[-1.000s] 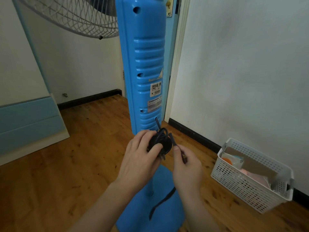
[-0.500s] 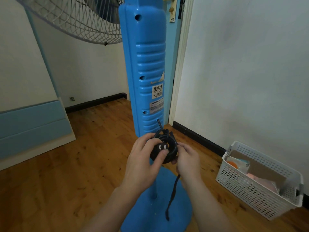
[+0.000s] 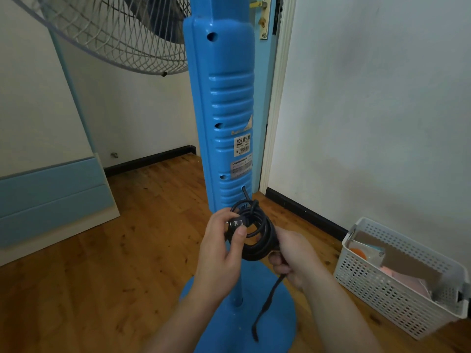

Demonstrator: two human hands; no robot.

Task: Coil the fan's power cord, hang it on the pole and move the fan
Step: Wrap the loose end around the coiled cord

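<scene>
1. The left hand (image 3: 221, 253) is closed around the left side of the coiled black power cord (image 3: 257, 233), its thumb pressing the plug (image 3: 236, 223) against the loops.
2. The right hand (image 3: 293, 258) is curled shut just to the right of and below the coil, its fingers pinching a dark strap (image 3: 267, 299) whose loose end hangs down from the fist toward the fan's round blue base (image 3: 275, 324).
3. The coil sits between the two hands, directly in front of the lower end of the blue fan column (image 3: 226, 118); one strand runs up from the coil into a hole near the column's bottom.
4. Below the hands, the thin blue pole (image 3: 238, 289) drops to the base on the wooden floor (image 3: 102, 276).
5. Up and to the left of the grip is the wire fan guard (image 3: 114, 34).
6. Well to the right of the right hand, a white perforated basket (image 3: 397, 284) stands by the wall.
</scene>
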